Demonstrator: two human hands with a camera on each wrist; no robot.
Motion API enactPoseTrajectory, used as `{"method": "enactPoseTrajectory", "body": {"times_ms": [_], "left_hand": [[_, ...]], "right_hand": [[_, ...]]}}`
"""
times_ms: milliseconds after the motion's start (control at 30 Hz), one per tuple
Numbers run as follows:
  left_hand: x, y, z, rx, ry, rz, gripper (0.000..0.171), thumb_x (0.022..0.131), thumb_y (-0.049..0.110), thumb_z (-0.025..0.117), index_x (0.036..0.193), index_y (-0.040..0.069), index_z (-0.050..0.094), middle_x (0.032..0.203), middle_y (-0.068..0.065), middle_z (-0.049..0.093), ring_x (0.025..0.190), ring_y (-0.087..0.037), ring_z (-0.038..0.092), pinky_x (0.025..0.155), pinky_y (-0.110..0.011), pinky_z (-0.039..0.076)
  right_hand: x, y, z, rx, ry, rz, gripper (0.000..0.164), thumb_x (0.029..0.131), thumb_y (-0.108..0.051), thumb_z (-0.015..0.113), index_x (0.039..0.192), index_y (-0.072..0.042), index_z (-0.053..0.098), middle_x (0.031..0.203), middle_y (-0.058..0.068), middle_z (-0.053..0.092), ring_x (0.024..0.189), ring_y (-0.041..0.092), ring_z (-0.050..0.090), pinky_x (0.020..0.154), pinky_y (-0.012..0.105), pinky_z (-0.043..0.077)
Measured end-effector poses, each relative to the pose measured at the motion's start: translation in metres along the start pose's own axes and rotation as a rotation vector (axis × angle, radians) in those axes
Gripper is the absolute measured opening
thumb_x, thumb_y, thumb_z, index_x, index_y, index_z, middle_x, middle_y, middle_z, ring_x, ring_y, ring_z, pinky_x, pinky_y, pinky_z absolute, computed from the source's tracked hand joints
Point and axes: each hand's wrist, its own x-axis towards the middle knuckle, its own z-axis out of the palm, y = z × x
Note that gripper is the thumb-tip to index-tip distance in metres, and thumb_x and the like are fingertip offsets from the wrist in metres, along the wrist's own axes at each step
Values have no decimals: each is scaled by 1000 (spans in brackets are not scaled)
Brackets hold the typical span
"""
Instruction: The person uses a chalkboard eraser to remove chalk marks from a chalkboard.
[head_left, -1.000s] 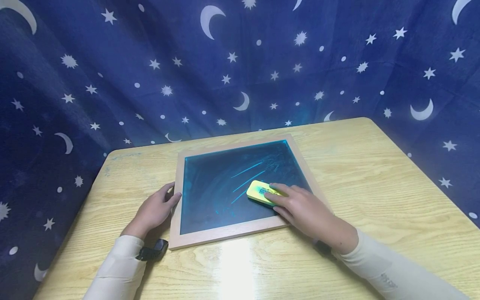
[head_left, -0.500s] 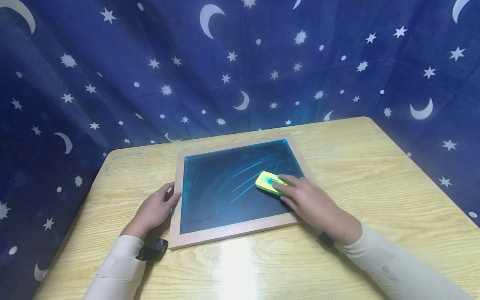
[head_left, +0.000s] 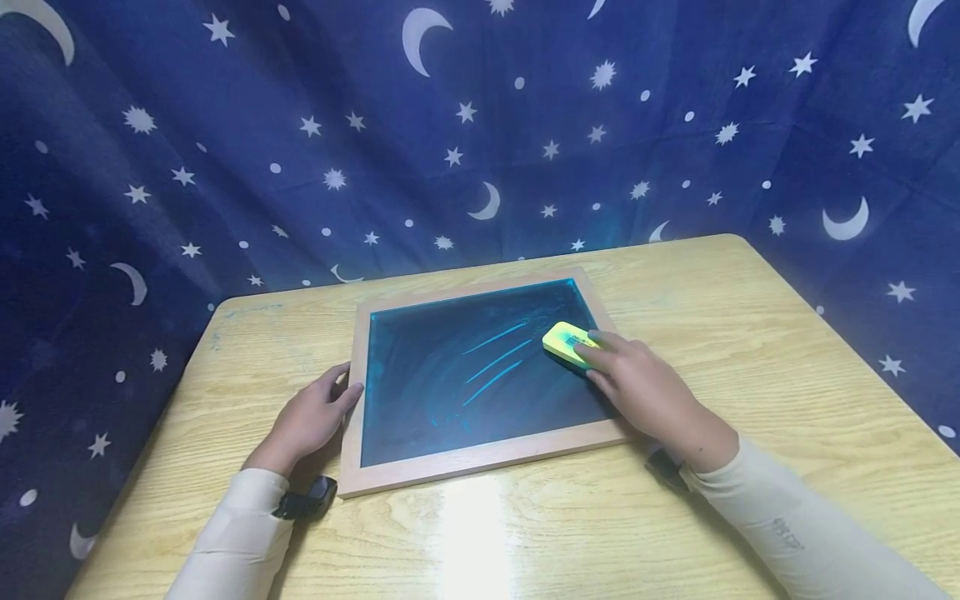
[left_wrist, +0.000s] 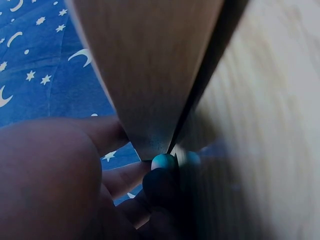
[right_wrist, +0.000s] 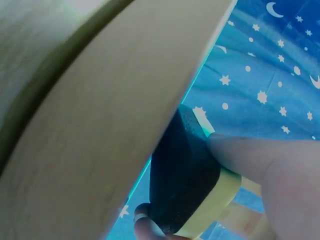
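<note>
A small chalkboard (head_left: 420,367) with a wooden frame lies on the table, marked with blue chalk strokes (head_left: 493,367) and faint smears. My left hand (head_left: 311,417) holds the left edge of the frame, its thumb on top and its fingers curled at the side; the left wrist view shows fingertips against the frame edge (left_wrist: 155,75). My right hand (head_left: 645,383) grips a yellow eraser (head_left: 567,342) with a dark felt underside (right_wrist: 182,175), over the right part of the board. In the right wrist view, the frame hides part of the board surface.
The wood-grain table (head_left: 750,375) extends around the board, with blue smudges (head_left: 255,311) at its far left corner. A dark blue curtain (head_left: 480,125) with moons and stars hangs behind and on both sides. Dark straps sit on both wrists.
My right hand has slid the eraser up and to the right, from beside the chalk strokes toward the board's right edge. The left hand and the board have stayed put.
</note>
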Motion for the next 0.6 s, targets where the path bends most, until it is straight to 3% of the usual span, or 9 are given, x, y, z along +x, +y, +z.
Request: {"method": "enactPoseTrajectory", "body": {"times_ms": [233,600], "left_hand": [[0,0,0,-1,3,2,68,106,52,38,157,8,31,146,-29,50,134,-48,50,107,-64,40],[1,-2,1,-11,5,6,68,106,53,38,157,9,31,146,-28,50,134,-48,49,107,-65,40]], "right_hand": [[0,2,-1,-7,-4,40,40,94,-13,69,134,-10,65,139,27,56,119,49,60,96,62,51],[-1,-6,-1,-43,7,27,40,94,-14,70,133,-10,65,138,26,58,115,47,63,92,59,54]]}}
